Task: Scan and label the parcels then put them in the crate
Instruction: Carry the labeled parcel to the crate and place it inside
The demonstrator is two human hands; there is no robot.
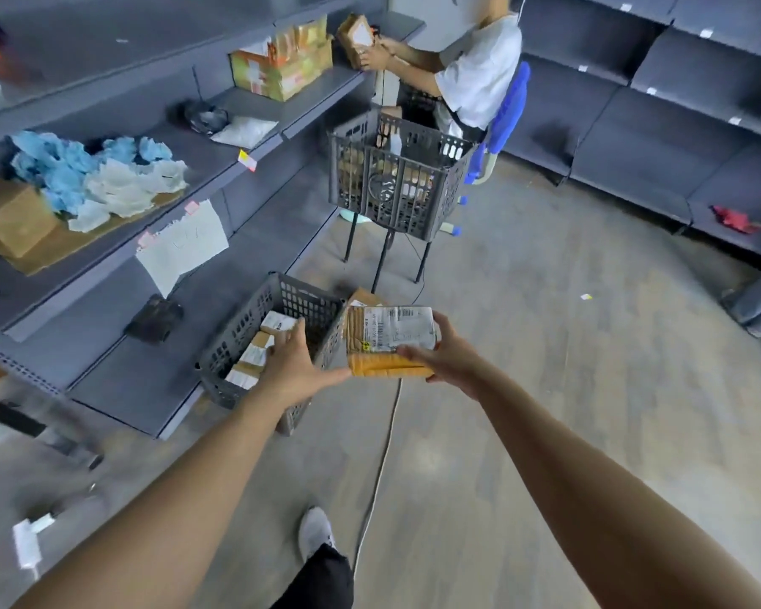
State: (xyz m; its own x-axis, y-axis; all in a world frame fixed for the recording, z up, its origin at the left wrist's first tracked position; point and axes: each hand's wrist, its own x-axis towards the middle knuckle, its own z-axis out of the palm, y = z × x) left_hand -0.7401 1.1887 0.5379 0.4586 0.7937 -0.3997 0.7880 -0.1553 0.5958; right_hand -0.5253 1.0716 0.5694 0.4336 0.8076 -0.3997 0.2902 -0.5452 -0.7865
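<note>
While your right hand [447,356] clamps the labelled parcel [389,340], your left hand [293,367] hangs spread-fingered over the grey crate [255,318].

parcel [387,340] near the middle of the frame looks like brown cardboard wrapped in shiny tape, with a white paper label on top. grey crate [255,318] just left of it is matt perforated plastic. shelves [247,112] up the left side look like matt grey painted metal, floor [545,367] lower right is dull grey.
</note>
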